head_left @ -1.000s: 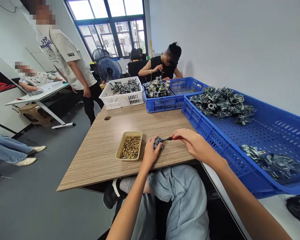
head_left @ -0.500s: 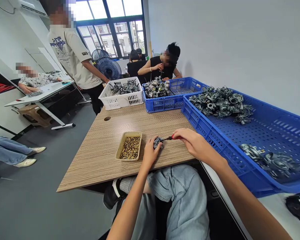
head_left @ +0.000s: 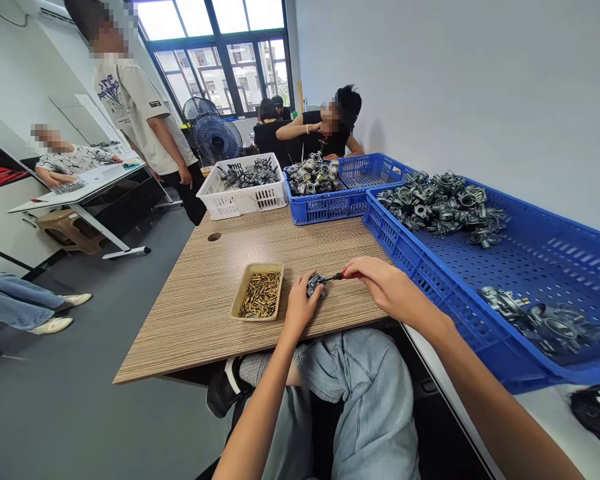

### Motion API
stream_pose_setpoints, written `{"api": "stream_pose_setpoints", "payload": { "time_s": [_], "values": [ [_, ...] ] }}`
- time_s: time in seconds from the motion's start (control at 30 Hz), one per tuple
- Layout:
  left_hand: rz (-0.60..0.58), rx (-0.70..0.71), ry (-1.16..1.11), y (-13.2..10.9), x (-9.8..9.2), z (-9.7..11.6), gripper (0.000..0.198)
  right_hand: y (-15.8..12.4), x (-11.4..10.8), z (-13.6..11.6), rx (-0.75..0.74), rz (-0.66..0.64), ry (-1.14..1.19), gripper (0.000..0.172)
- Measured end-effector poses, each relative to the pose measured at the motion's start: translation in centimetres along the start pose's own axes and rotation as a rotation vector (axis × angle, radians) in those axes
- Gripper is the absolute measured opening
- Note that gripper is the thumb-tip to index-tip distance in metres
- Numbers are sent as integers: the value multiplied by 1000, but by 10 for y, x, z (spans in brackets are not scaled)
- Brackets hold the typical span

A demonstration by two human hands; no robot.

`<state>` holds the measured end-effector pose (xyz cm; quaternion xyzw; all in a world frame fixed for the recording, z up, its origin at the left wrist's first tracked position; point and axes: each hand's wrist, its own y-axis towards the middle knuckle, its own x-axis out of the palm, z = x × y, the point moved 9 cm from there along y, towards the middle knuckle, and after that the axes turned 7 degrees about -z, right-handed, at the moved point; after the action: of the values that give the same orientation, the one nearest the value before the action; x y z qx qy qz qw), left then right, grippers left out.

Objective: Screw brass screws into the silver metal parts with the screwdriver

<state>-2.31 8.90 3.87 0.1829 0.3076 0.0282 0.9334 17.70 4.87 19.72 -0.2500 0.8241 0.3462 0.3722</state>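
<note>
My left hand (head_left: 303, 300) is closed around a small grey metal part (head_left: 315, 284), held low over the wooden table (head_left: 200, 300). My right hand (head_left: 383, 283) grips a screwdriver (head_left: 349, 273) by its red handle, and the dark shaft points left to the metal part. Whether the tip touches a screw is too small to tell. Just left of my left hand stands a beige tray (head_left: 234, 312) full of small brass pieces.
To the right is a large blue crate (head_left: 420, 273) with metal parts. A smaller blue crate (head_left: 325, 213) and a white basket (head_left: 240, 205) line the table's back edge. A person in a white shirt (head_left: 150, 113) stands beyond; another sits behind the crates.
The standing person has shifted left, and that person's hand is now away from the white basket. The seated person's arm has risen toward the face. My hands look unchanged.
</note>
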Motion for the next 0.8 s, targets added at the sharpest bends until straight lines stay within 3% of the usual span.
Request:
{"api": "stream_pose_setpoints", "payload": {
  "time_s": [0.27, 0.8],
  "values": [
    [8, 25, -1, 0, -1, 2, 40, 1, -2, -7, 19, -18, -3, 35],
    [1, 12, 3, 0, 0, 1, 42, -4, -3, 5, 131, -1, -126, 28]
  ]
}}
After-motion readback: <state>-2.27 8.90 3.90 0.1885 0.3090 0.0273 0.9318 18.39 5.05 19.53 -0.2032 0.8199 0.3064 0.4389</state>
